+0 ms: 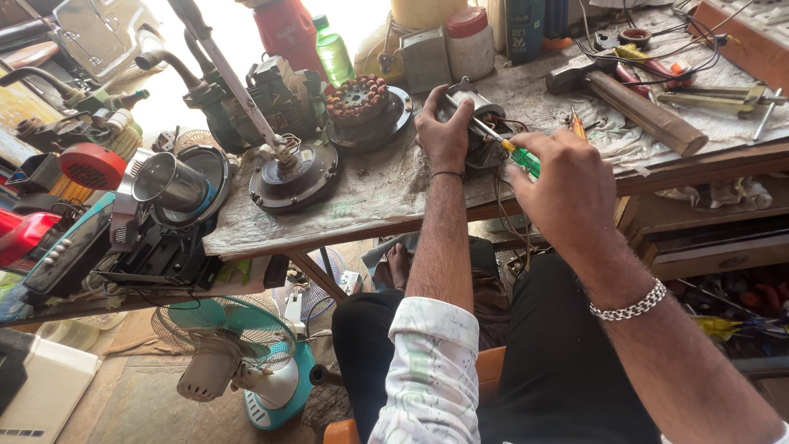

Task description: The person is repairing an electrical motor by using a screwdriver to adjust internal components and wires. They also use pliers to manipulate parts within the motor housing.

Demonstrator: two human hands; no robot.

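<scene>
left hand point(444, 130) grips small motor point(481, 123) on workbench point(370, 197), near front edge. right hand point(567, 189) closed tight round green screwdriver point(509, 148), tip poking into motor. hammer point(633, 103) lies further right. round fan motor point(294, 174) sits to left.

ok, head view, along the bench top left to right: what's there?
Steel cup → dark round motor housing → copper-wound stator → left hand on the small motor → green-handled screwdriver in the right hand → wooden-handled hammer.
</scene>
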